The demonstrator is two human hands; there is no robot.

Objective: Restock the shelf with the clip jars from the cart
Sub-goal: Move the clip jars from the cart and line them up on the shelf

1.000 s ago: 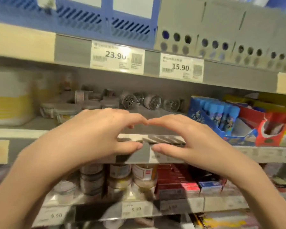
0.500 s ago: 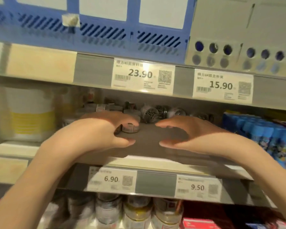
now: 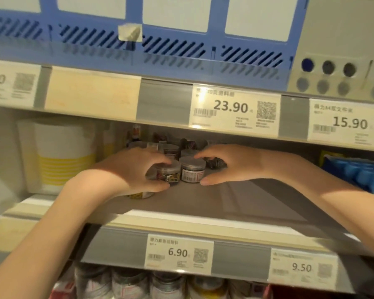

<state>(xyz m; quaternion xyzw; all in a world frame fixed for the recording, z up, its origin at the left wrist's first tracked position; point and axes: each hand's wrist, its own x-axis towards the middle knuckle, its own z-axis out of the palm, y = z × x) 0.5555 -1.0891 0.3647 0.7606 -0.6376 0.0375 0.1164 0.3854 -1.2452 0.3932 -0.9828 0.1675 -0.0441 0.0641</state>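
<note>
Small clear clip jars stand in a cluster deep on the grey middle shelf (image 3: 235, 203). My left hand (image 3: 134, 169) curls over a jar of coloured clips (image 3: 167, 174), fingers on its lid and thumb under it. Right beside it stands a grey-lidded jar with a white label (image 3: 191, 171). My right hand (image 3: 233, 164) holds that one between index finger and thumb, its other fingers curved over a dark jar (image 3: 216, 164) behind. A jar of yellow clips (image 3: 138, 195) peeks out under my left wrist. More jars (image 3: 171, 149) stand behind, partly hidden.
A white and yellow container (image 3: 61, 156) stands at the shelf's left, blue tubes (image 3: 363, 173) at its right. The shelf above hangs low over my hands, with price tags (image 3: 233, 108) on its edge. Stacked jars (image 3: 166, 285) fill the lower shelf. Bare grey shelf lies in front of the cluster.
Both hands have reached deeper into the shelf and closed around jars at the back. The view has moved closer and upward.
</note>
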